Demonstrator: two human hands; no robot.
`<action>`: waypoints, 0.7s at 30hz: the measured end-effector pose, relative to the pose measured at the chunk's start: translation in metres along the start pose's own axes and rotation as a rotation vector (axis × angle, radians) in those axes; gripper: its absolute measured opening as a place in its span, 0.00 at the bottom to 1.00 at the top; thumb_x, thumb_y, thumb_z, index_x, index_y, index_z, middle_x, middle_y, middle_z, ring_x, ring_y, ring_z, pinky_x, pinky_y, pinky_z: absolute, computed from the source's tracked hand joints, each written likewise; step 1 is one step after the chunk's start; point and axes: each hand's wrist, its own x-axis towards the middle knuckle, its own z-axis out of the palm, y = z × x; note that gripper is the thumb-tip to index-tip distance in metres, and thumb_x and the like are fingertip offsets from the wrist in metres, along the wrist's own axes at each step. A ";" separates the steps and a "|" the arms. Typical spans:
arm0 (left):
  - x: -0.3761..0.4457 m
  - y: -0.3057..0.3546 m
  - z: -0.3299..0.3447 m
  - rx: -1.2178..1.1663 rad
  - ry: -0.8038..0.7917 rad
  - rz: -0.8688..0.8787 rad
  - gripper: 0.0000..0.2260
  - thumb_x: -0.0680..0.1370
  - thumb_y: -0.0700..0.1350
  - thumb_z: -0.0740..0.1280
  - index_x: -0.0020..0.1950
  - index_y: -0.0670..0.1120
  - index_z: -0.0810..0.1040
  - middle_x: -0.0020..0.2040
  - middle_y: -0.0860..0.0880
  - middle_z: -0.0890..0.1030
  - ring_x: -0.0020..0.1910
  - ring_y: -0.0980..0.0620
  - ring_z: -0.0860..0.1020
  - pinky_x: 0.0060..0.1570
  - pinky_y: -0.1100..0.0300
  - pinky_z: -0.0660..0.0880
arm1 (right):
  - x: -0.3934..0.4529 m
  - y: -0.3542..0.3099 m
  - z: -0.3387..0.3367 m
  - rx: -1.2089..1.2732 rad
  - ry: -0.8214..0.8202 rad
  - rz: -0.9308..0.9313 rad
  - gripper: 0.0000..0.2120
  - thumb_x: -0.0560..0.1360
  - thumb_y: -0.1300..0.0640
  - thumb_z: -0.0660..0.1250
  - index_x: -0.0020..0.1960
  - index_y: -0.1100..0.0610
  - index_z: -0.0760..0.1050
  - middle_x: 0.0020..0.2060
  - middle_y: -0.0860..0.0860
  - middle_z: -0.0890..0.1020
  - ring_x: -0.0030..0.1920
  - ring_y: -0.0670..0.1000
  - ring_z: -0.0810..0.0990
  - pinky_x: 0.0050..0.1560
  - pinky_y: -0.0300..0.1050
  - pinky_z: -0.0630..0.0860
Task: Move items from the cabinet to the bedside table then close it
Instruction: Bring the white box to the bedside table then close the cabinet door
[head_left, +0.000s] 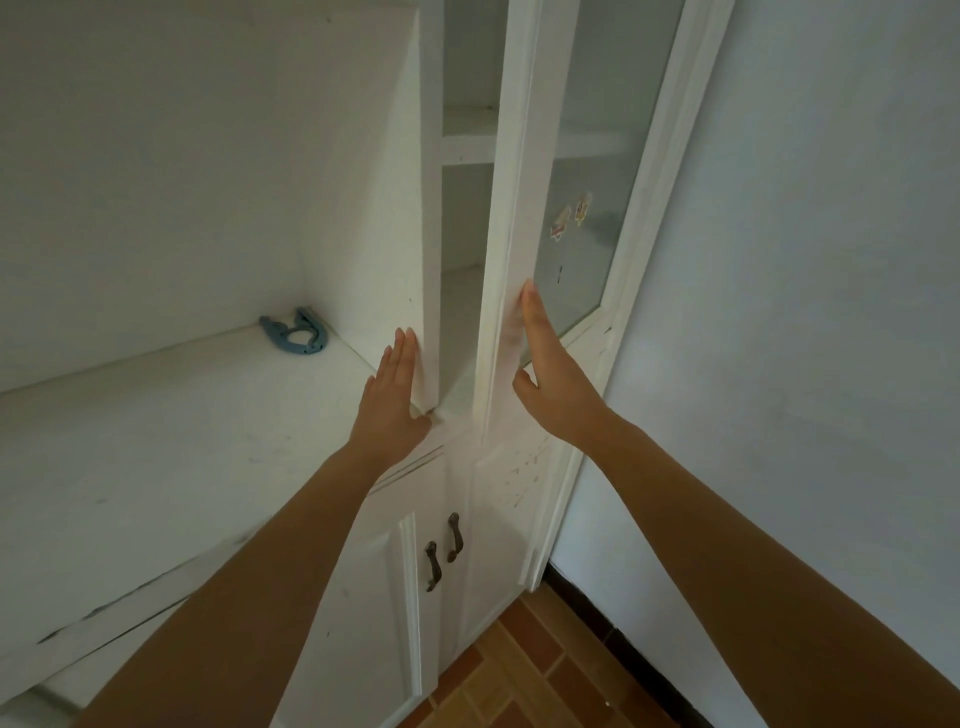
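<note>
A tall white cabinet stands ahead with two upper doors partly ajar. My left hand (395, 384) lies flat, fingers straight, against the edge of the left door (384, 260). My right hand (550, 374) presses flat on the frame of the right glass door (519, 208). A narrow gap between the doors shows white shelves (467, 140) with nothing visible on them. Neither hand holds anything.
A blue folding hanger (296, 338) lies on the white counter (156, 441) at the left, in the corner. Two lower cabinet doors with dark handles (441, 551) are shut. Stickers (569, 215) mark the glass pane. A white wall is at the right, brown tiled floor below.
</note>
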 end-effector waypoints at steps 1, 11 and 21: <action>0.000 -0.001 0.000 -0.004 -0.001 0.002 0.45 0.72 0.41 0.70 0.75 0.47 0.39 0.77 0.49 0.44 0.76 0.48 0.45 0.74 0.42 0.51 | 0.002 -0.001 0.001 -0.012 -0.005 -0.002 0.38 0.78 0.62 0.60 0.74 0.51 0.35 0.76 0.48 0.45 0.74 0.52 0.56 0.56 0.28 0.59; 0.002 -0.009 0.003 -0.009 0.009 0.037 0.46 0.72 0.46 0.71 0.73 0.50 0.37 0.77 0.50 0.43 0.76 0.49 0.47 0.73 0.42 0.55 | 0.024 -0.004 0.015 -0.115 -0.032 -0.024 0.42 0.76 0.63 0.64 0.74 0.53 0.34 0.75 0.48 0.40 0.75 0.53 0.49 0.58 0.31 0.54; 0.005 -0.011 0.010 -0.049 0.041 0.058 0.48 0.70 0.46 0.72 0.70 0.55 0.34 0.77 0.51 0.42 0.76 0.47 0.51 0.70 0.40 0.59 | 0.033 0.000 0.026 -0.154 -0.023 -0.011 0.46 0.74 0.64 0.66 0.74 0.54 0.33 0.75 0.50 0.39 0.76 0.54 0.44 0.71 0.44 0.53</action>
